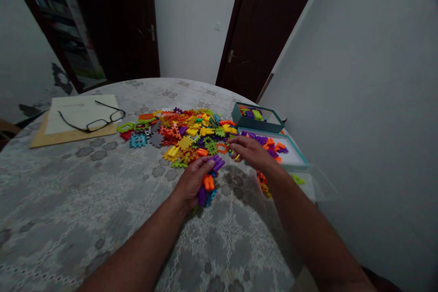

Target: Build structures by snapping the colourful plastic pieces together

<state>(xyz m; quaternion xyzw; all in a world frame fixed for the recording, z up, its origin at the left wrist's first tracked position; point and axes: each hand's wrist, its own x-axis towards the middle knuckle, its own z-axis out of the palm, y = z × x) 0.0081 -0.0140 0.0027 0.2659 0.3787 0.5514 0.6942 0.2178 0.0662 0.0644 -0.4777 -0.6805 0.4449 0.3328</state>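
My left hand [192, 179] is closed around a cluster of joined plastic pieces [209, 181], purple, orange and blue, held just above the table. My right hand [249, 151] reaches over the near edge of the pile of colourful interlocking pieces [181, 133], palm down, fingers curled at the pieces by the box lid; what it holds, if anything, is hidden. A few orange pieces [263, 183] lie under my right wrist.
A round table with a grey patterned cloth [85, 200] carries everything. A teal box [257, 117] and its shallow lid [294, 157], both with pieces inside, stand at the right. Black glasses [94, 118] lie on papers at the left. Wall and doors stand behind.
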